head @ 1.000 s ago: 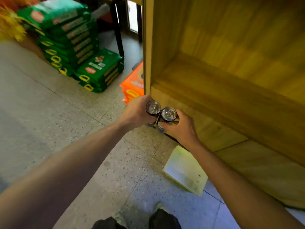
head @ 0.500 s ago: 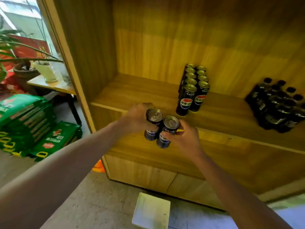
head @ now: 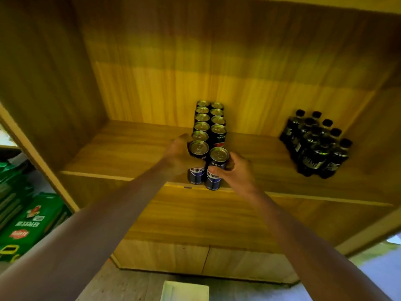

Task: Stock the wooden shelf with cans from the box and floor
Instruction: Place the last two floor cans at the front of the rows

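My left hand (head: 176, 154) grips a dark blue can (head: 197, 161) by its upper part. My right hand (head: 235, 171) grips a second dark blue can (head: 216, 168) just to its right. Both cans are upright, side by side, at the front edge of the wooden shelf (head: 121, 153). Directly behind them, two rows of several matching cans (head: 209, 121) run back toward the shelf's rear wall. The left-hand can is close to the front of the left row.
A shrink-wrapped pack of dark bottles (head: 314, 146) stands on the shelf's right part. Green sacks (head: 28, 224) are stacked on the floor to the left. A white box (head: 184, 291) lies on the floor below the cabinet's lower panel (head: 195, 255).
Both hands have risen with the two cans from near the floor to the shelf's front edge, and the view has swung up onto the shelf and its can rows.
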`<action>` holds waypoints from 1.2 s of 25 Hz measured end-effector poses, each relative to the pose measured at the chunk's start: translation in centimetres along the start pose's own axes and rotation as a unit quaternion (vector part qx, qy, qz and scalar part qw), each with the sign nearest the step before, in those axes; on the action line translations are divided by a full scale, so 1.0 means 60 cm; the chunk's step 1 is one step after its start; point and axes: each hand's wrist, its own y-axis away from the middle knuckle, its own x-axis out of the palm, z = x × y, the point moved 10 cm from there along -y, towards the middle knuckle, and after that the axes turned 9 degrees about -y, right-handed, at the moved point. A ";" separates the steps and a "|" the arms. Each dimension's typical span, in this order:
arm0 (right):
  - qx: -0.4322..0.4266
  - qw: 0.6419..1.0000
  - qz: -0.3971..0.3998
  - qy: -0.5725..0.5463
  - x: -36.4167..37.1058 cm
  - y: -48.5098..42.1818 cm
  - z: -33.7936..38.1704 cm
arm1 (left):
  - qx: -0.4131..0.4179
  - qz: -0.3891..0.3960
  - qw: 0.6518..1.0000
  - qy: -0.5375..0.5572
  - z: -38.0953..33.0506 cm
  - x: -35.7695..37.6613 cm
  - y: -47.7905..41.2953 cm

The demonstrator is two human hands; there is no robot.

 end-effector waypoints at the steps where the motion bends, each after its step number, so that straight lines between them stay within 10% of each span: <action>1: -0.001 1.000 0.003 -0.003 0.001 -0.006 -0.004 | -0.013 -0.005 1.000 0.010 0.004 0.002 -0.002; 30: -0.028 0.996 -0.007 0.082 -0.007 -0.085 0.009 | -0.031 -0.014 0.999 0.002 0.034 0.013 0.009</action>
